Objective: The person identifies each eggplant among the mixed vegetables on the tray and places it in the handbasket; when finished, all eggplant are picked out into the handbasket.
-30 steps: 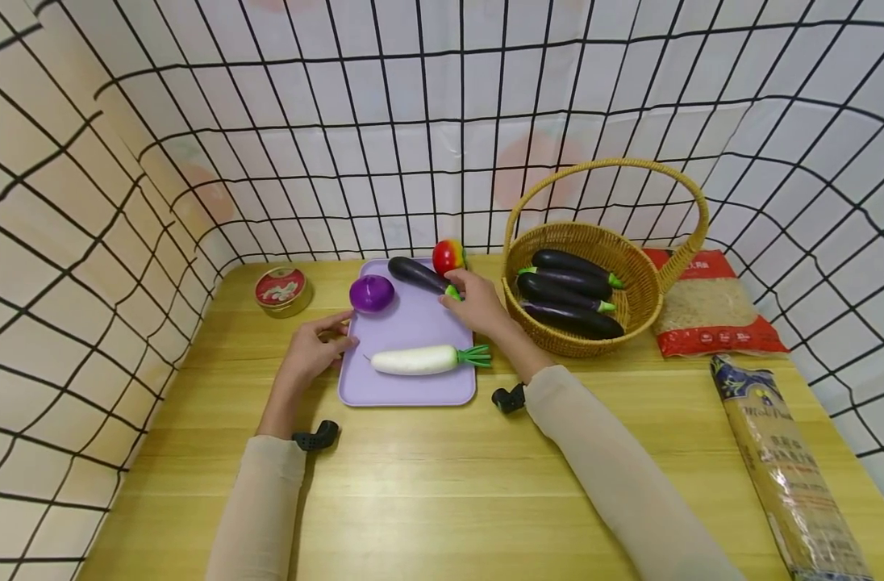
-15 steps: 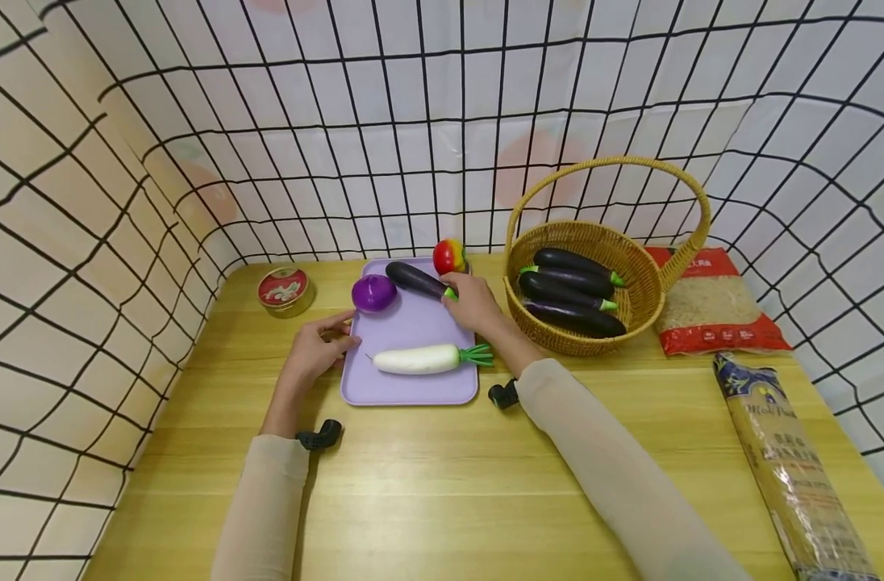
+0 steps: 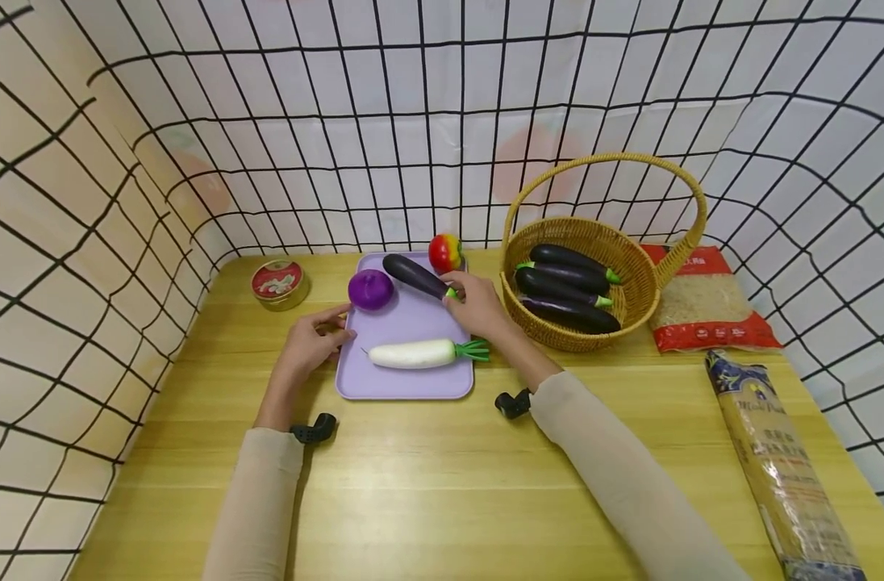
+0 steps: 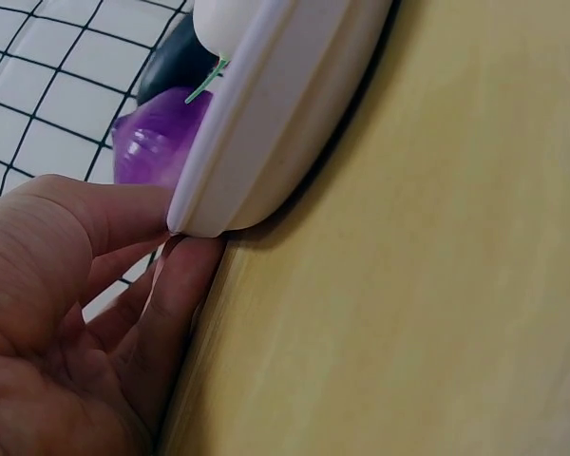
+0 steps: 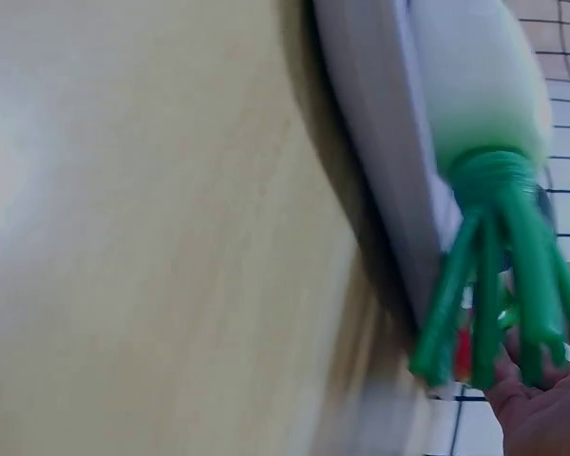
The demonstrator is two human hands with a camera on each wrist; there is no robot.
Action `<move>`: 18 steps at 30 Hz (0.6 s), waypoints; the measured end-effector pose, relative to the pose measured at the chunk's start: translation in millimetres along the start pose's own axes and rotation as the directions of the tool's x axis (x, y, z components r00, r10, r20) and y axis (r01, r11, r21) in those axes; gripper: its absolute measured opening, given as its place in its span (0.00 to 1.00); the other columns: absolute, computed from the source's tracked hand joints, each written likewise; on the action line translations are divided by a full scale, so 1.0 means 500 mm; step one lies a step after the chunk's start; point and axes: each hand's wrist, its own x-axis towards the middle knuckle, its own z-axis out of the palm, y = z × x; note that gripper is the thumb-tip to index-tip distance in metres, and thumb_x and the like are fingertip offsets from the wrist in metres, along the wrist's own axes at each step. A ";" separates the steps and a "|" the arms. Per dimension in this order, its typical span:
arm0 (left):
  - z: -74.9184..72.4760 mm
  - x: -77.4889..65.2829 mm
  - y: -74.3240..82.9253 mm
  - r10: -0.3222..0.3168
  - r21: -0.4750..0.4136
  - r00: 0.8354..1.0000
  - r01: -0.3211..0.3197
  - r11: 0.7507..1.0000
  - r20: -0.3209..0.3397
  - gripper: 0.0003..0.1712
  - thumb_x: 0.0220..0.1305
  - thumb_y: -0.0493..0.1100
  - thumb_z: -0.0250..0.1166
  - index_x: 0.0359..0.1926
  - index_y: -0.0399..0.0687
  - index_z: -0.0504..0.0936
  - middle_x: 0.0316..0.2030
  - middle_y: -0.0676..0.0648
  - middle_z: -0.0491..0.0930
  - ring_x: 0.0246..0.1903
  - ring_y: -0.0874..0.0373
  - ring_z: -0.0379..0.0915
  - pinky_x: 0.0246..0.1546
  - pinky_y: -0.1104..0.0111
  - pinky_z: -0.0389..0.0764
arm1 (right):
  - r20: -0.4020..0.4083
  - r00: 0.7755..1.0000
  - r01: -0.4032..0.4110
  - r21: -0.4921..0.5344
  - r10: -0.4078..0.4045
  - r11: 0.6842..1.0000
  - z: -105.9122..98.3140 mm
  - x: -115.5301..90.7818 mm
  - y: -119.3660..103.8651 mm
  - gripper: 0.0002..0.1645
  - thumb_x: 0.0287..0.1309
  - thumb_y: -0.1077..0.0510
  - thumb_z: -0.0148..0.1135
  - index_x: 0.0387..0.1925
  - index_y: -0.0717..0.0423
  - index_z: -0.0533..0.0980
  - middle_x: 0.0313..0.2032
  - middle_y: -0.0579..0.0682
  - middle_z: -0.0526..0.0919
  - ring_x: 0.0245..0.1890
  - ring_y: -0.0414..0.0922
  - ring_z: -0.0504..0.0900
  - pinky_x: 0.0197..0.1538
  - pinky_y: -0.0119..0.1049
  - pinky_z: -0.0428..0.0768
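Observation:
At the lilac tray's [image 3: 406,395] left rim is my left hand [image 3: 313,343]; in the left wrist view its thumb [image 4: 123,209] lies over the rim with fingers below, pinching it. My right hand [image 3: 478,307] pinches the green stem end of a dark eggplant [image 3: 413,273] lying slanted at the back of the tray. In the right wrist view that hand [image 5: 551,399] is partly hidden behind green stalks. A purple onion [image 3: 371,290], a white radish [image 3: 413,353] with green stalks [image 5: 499,256] and a round red-yellow fruit [image 3: 445,252] also lie on the tray.
Right of the tray stands a wicker basket [image 3: 634,323] with a tall handle, holding several eggplants [image 3: 569,315]. Beyond it are a red-and-clear bag [image 3: 710,298] and a long pasta packet [image 3: 783,460]. A red-lidded tin [image 3: 279,284] sits at the left; wire mesh surrounds the table.
The eggplant's stem end has shifted slightly left with my right hand's fingers, which stay at it. My left hand keeps its place at the tray rim. The head view tilts slightly.

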 end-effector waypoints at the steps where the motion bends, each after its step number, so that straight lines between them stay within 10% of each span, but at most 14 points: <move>1: 0.000 0.000 0.001 -0.002 -0.004 1.000 0.002 1.000 -0.002 0.32 0.67 0.42 0.70 0.71 0.59 0.76 0.54 0.41 0.79 0.43 0.50 0.78 0.33 0.68 0.88 | -0.006 1.000 0.000 0.006 0.000 1.000 -0.006 -0.007 -0.002 0.26 0.69 0.59 0.62 0.67 0.51 0.76 0.56 0.56 0.85 0.49 0.50 0.80 0.53 0.44 0.81; 18: -0.003 -0.006 0.007 0.001 -0.006 1.000 -0.001 1.000 0.000 0.32 0.67 0.42 0.70 0.71 0.59 0.76 0.54 0.40 0.79 0.44 0.51 0.77 0.33 0.69 0.87 | -0.045 0.992 0.114 -0.028 -0.115 0.993 -0.165 -0.122 -0.016 0.25 0.72 0.57 0.62 0.68 0.45 0.75 0.58 0.54 0.84 0.52 0.52 0.82 0.58 0.51 0.81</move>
